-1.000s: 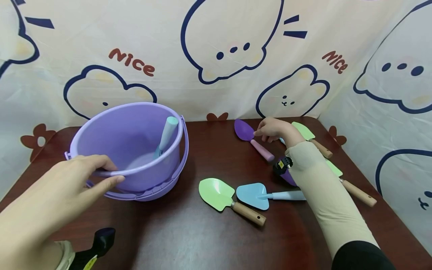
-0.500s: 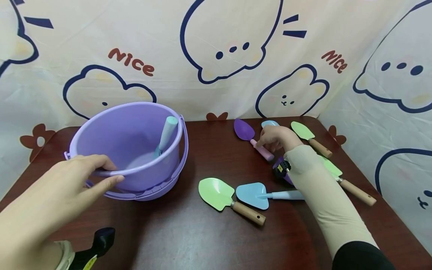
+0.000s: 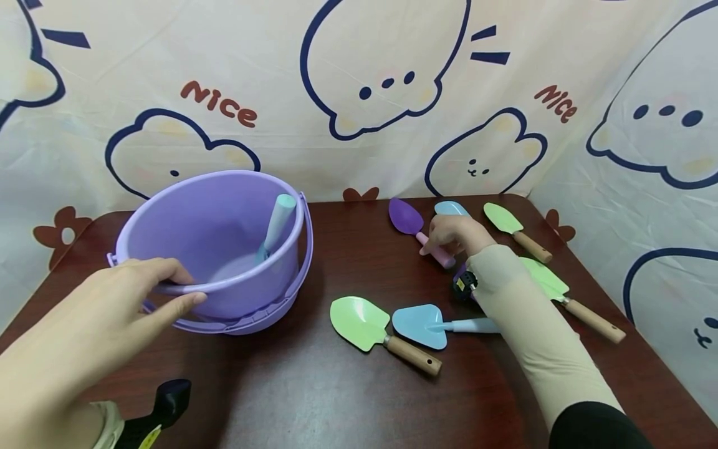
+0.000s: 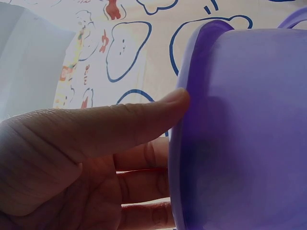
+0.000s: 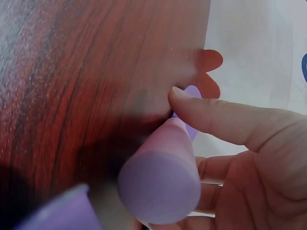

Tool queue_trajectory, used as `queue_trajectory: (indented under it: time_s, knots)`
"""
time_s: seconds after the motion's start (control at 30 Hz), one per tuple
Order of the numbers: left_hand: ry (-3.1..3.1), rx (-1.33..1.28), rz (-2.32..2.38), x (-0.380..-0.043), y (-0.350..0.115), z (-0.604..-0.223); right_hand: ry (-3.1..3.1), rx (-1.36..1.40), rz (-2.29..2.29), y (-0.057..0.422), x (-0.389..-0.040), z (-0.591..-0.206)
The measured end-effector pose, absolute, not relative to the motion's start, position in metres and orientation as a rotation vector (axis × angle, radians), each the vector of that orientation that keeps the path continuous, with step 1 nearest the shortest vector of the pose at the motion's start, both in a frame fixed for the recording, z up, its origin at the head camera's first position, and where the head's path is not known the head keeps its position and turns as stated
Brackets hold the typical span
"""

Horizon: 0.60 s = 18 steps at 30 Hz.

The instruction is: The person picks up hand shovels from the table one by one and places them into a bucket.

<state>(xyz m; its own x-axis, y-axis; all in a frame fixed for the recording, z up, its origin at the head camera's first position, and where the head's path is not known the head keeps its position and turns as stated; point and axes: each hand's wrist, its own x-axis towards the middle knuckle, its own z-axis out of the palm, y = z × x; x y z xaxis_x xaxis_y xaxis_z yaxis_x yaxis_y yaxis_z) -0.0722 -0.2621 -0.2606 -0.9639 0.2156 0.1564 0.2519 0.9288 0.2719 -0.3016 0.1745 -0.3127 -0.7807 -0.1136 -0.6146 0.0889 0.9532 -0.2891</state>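
Observation:
A purple bucket (image 3: pixel 275 287) stands on the left side of the table. My left hand (image 3: pixel 120 299) pinches its near rim, with the thumb outside and fingers inside; the left wrist view shows the thumb on the bucket's edge (image 4: pixel 176 158). A light blue handle (image 3: pixel 278 218) leans up inside the bucket. At the back right, my right hand (image 3: pixel 460 234) holds a purple trowel (image 3: pixel 406 215) by its pink handle (image 5: pixel 160 187), thumb on one side near the neck and fingers on the other. The trowel lies low over the table, and the hand covers part of its handle.
Green trowel (image 3: pixel 359 321) and blue trowel (image 3: pixel 423 324) lie mid-table. Another blue trowel (image 3: pixel 450 208) is partly behind my right hand. Two wooden-handled green trowels (image 3: pixel 503 218) lie at right. Something purple (image 3: pixel 461 273) shows under the right wrist. A printed curtain (image 3: pixel 348 162) backs the table.
My right hand has moved down and slightly left, from beside the purple trowel's neck onto its pink handle, uncovering the blue trowel behind. The left hand and bucket have stayed put.

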Motion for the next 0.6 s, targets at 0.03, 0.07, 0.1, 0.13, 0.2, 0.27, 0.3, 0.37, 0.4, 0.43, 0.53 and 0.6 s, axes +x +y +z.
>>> queue_trajectory:
  time_s: [0.03, 0.07, 0.1, 0.13, 0.2, 0.27, 0.3, 0.37, 0.4, 0.43, 0.53, 0.6]
  knots:
    - [-2.966, -0.358, -0.443, -0.0721, -0.2621, -0.2605, 2.430, -0.019, -0.392, 0.1742, -0.3014, -0.3127]
    - [-2.964, -0.360, -0.441, -0.0721, -0.2620, -0.2605, 2.424, -0.020, -0.389, 0.1738, -0.3011, -0.3124]
    - [-2.960, -0.362, -0.439, -0.0719, -0.2620, -0.2605, 2.417, -0.018, -0.388, 0.1736, -0.3009, -0.3121]
    - [-2.961, -0.359, -0.439, -0.0718, -0.2620, -0.2605, 2.410, -0.019, -0.387, 0.1734, -0.3007, -0.3117]
    - [-2.958, -0.359, -0.434, -0.0716, -0.2620, -0.2605, 2.401, -0.018, -0.394, 0.1730, -0.3006, -0.3116]
    - [-2.959, -0.358, -0.436, -0.0715, -0.2620, -0.2604, 2.399, -0.019, -0.408, 0.1727, -0.3002, -0.3115]
    - [-2.957, -0.360, -0.435, -0.0714, -0.2620, -0.2604, 2.398, -0.016, -0.416, 0.1728, -0.3001, -0.3117]
    - [-2.948, -0.373, -0.428, -0.0715, -0.2618, -0.2604, 2.395, -0.006, -0.434, 0.1728, -0.2998, -0.3123]
    - [-2.940, -0.383, -0.425, -0.0715, -0.2616, -0.2605, 2.394, -0.005, -0.439, 0.1731, -0.2998, -0.3126]
    - [-2.937, -0.388, -0.423, -0.0715, -0.2615, -0.2604, 2.393, 0.001, -0.444, 0.1733, -0.2996, -0.3129]
    - [-2.936, -0.395, -0.412, -0.0718, -0.2611, -0.2601, 2.392, 0.000, -0.449, 0.1740, -0.2996, -0.3130]
    - [-2.941, -0.390, -0.415, -0.0721, -0.2610, -0.2598, 2.402, -0.009, -0.443, 0.1745, -0.2997, -0.3127]
